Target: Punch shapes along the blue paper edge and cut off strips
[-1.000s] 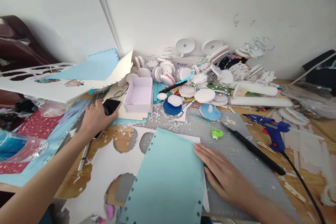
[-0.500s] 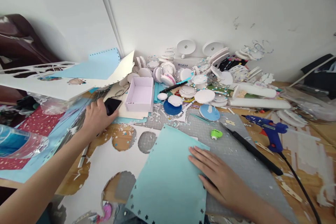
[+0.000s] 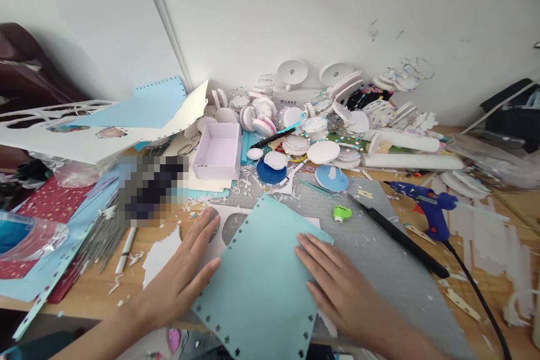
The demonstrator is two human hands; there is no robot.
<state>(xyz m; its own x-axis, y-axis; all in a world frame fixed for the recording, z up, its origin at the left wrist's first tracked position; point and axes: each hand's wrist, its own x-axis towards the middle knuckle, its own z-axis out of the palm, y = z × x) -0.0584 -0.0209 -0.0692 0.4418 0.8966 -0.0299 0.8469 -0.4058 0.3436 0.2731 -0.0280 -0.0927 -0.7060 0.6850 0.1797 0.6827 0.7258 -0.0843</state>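
A light blue sheet (image 3: 261,281) with punched star holes along its edges lies on the grey cutting mat (image 3: 379,259). My right hand (image 3: 337,287) rests flat on the sheet's right edge, fingers stretched out. My left hand (image 3: 185,275) lies flat with spread fingers on the white cut-out sheet (image 3: 164,253), touching the blue sheet's left edge. Neither hand holds anything.
A blurred dark object (image 3: 152,188) lies at the left. A white open box (image 3: 217,157), white discs (image 3: 323,152), a small green punch (image 3: 341,214), a black tool (image 3: 400,239) and a blue glue gun (image 3: 430,208) with its cord crowd the desk. Paper sheets are stacked at left (image 3: 101,124).
My left hand has left the dark phone and come down beside the blue sheet. The blue sheet has turned and slid toward me under my right hand.
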